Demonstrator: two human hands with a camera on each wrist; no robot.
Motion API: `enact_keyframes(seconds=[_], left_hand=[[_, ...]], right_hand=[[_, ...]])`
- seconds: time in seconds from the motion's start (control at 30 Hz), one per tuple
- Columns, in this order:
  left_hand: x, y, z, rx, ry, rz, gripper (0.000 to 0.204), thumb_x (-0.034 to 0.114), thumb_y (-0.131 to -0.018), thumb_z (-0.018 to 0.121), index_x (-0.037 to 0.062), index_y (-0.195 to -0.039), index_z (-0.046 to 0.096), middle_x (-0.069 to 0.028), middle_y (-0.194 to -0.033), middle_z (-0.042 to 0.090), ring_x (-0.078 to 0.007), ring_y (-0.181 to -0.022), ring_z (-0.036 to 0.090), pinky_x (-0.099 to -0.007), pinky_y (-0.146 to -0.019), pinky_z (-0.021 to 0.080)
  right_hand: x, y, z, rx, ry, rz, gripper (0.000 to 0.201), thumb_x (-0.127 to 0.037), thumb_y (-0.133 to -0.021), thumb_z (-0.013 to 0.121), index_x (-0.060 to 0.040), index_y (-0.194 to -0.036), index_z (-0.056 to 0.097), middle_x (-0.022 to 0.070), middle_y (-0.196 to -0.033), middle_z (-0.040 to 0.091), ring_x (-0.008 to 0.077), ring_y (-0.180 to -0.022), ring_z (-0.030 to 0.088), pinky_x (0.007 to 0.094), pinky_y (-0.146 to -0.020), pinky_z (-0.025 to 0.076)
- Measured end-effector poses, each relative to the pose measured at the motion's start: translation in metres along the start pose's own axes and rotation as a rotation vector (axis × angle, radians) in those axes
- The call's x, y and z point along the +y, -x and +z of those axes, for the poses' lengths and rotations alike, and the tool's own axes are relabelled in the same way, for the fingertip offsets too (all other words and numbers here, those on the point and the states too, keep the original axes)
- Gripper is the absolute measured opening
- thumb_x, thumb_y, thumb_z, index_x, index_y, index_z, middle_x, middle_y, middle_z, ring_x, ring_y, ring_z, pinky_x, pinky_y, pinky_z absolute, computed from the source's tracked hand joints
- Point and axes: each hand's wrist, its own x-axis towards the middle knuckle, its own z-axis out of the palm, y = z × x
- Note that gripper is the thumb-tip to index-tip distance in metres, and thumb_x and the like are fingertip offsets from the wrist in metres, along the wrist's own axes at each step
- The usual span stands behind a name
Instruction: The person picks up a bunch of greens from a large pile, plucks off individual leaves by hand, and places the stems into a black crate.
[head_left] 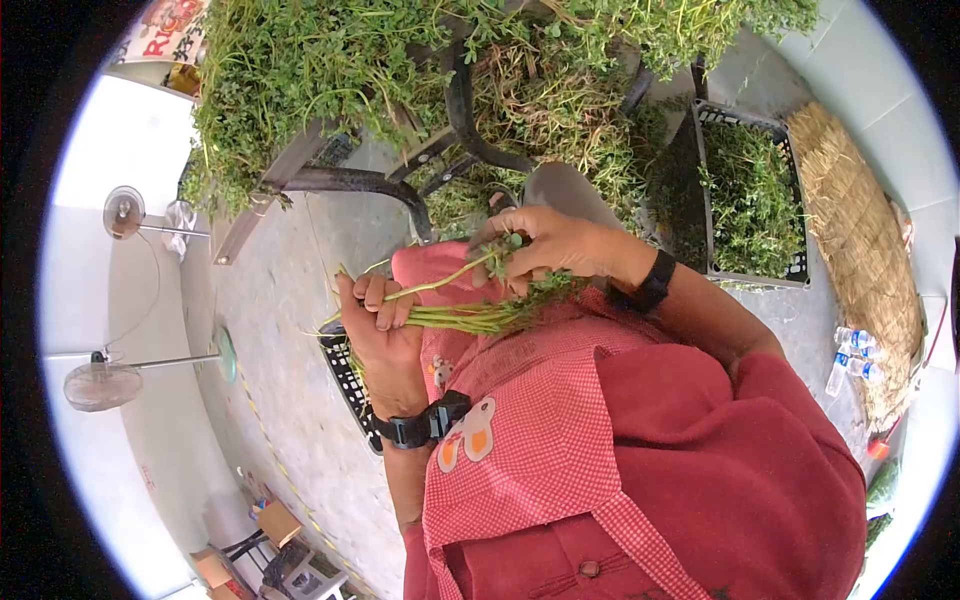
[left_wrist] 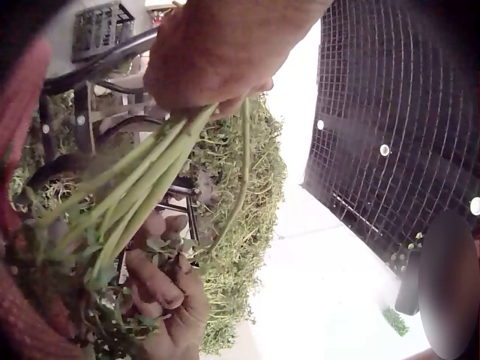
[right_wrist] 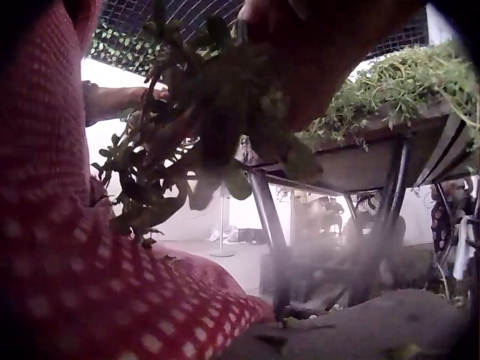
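The left hand [head_left: 385,325] grips a bunch of green stems [head_left: 455,318] by their lower ends, above the lap. In the left wrist view the same stems [left_wrist: 150,180] run down from the left hand [left_wrist: 217,56], leafy ends lowest. The right hand [head_left: 560,245] pinches the leafy end of one stem [head_left: 440,283], whose other end reaches the left hand. Its curled fingers show beside the leaves in the left wrist view, the right hand [left_wrist: 169,292] below the bunch. Dark leaves [right_wrist: 217,112] hang by the right hand [right_wrist: 322,52] in the right wrist view.
Leafy plants [head_left: 300,90] are heaped on a table in front, with more stems [head_left: 540,100] beneath. A black crate [head_left: 755,275] of greens stands right, beside a woven mat [head_left: 855,240] and bottles [head_left: 855,355]. Another crate [head_left: 350,390] is by the left forearm; fans [head_left: 105,387] stand left.
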Motion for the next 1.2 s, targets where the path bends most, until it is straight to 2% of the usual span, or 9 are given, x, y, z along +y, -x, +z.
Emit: enact_keyframes(seconds=[0.27, 0.33, 0.57, 0.67, 0.73, 0.97, 1.03, 1.07, 1.2], left_hand=[[0.003, -0.001, -0.006, -0.010, 0.023, -0.019, 0.041, 0.039, -0.096, 0.035, 0.0118, -0.067, 0.045, 0.0025, -0.050, 0.043, -0.0064, -0.033, 0.030, -0.0227, -0.034, 0.025], [0.003, -0.001, -0.005, 0.008, -0.012, 0.000, 0.041, 0.039, -0.096, 0.035, 0.0115, -0.067, 0.045, 0.0023, -0.050, 0.043, -0.0065, -0.033, 0.029, -0.0228, -0.034, 0.024], [-0.002, 0.003, 0.000, 0.060, -0.036, 0.026, 0.041, 0.039, -0.096, 0.035, 0.0119, -0.066, 0.045, 0.0017, -0.050, 0.041, -0.0069, -0.033, 0.028, -0.0229, -0.032, 0.022], [-0.005, 0.003, 0.003, 0.098, -0.114, 0.084, 0.042, 0.040, -0.096, 0.034, 0.0126, -0.066, 0.044, 0.0019, -0.049, 0.039, -0.0074, -0.033, 0.026, -0.0227, -0.032, 0.022], [-0.011, 0.005, 0.007, 0.072, -0.164, 0.092, 0.042, 0.042, -0.096, 0.034, 0.0140, -0.065, 0.042, 0.0029, -0.048, 0.035, -0.0077, -0.033, 0.025, -0.0226, -0.033, 0.022], [-0.024, 0.008, 0.025, 0.174, -0.338, 0.138, 0.041, 0.043, -0.095, 0.035, 0.0165, -0.064, 0.035, 0.0049, -0.047, 0.028, -0.0078, -0.034, 0.022, -0.0235, -0.033, 0.023], [-0.024, 0.007, 0.024, 0.165, -0.321, 0.143, 0.042, 0.043, -0.096, 0.035, 0.0171, -0.063, 0.034, 0.0054, -0.047, 0.026, -0.0077, -0.035, 0.020, -0.0235, -0.034, 0.022], [-0.024, 0.008, 0.024, 0.167, -0.318, 0.145, 0.042, 0.043, -0.096, 0.035, 0.0171, -0.063, 0.034, 0.0054, -0.047, 0.026, -0.0077, -0.035, 0.020, -0.0235, -0.034, 0.022], [-0.024, 0.012, 0.029, 0.143, -0.265, 0.141, 0.043, 0.042, -0.096, 0.035, 0.0174, -0.060, 0.033, 0.0061, -0.046, 0.026, -0.0070, -0.036, 0.019, -0.0232, -0.035, 0.021]], right_hand=[[-0.009, 0.004, 0.001, -0.187, -0.286, -0.005, 0.040, -0.015, -0.085, 0.058, 0.0007, -0.120, 0.049, 0.0062, -0.088, 0.061, 0.0055, -0.057, 0.050, 0.0160, -0.044, 0.030], [-0.010, 0.004, 0.006, -0.031, 0.039, -0.030, 0.033, -0.029, -0.084, 0.062, -0.0028, -0.104, 0.060, 0.0014, -0.073, 0.060, 0.0042, -0.055, 0.049, 0.0187, -0.042, 0.029], [-0.001, 0.004, 0.001, 0.055, 0.125, 0.003, 0.025, -0.028, -0.083, 0.063, -0.0033, -0.088, 0.066, -0.0023, -0.065, 0.057, 0.0034, -0.055, 0.048, 0.0184, -0.045, 0.033], [0.010, -0.003, -0.001, 0.109, 0.296, 0.014, 0.027, -0.026, -0.079, 0.061, 0.0003, -0.085, 0.065, 0.0063, -0.062, 0.060, 0.0149, -0.051, 0.054, 0.0275, -0.047, 0.041], [0.022, -0.015, -0.002, 0.297, 1.016, -0.470, 0.021, -0.019, -0.078, 0.060, 0.0003, -0.085, 0.066, 0.0130, -0.063, 0.057, 0.0172, -0.049, 0.051, 0.0312, -0.047, 0.039], [0.030, -0.049, -0.008, 0.639, 0.953, -0.346, 0.022, -0.019, -0.075, 0.060, 0.0011, -0.083, 0.065, 0.0168, -0.058, 0.055, 0.0223, -0.047, 0.051, 0.0346, -0.047, 0.040], [0.020, -0.044, -0.004, 0.685, 0.457, -0.150, 0.023, -0.020, -0.074, 0.061, 0.0003, -0.084, 0.065, 0.0166, -0.056, 0.054, 0.0202, -0.046, 0.051, 0.0338, -0.048, 0.040], [0.019, -0.042, -0.003, 0.681, 0.459, -0.148, 0.023, -0.020, -0.074, 0.061, 0.0003, -0.084, 0.065, 0.0166, -0.056, 0.054, 0.0202, -0.046, 0.051, 0.0338, -0.048, 0.040], [0.004, -0.029, 0.000, 0.805, 1.057, -0.334, 0.020, -0.018, -0.078, 0.058, 0.0006, -0.084, 0.063, 0.0105, -0.054, 0.055, 0.0143, -0.046, 0.049, 0.0303, -0.045, 0.041]])
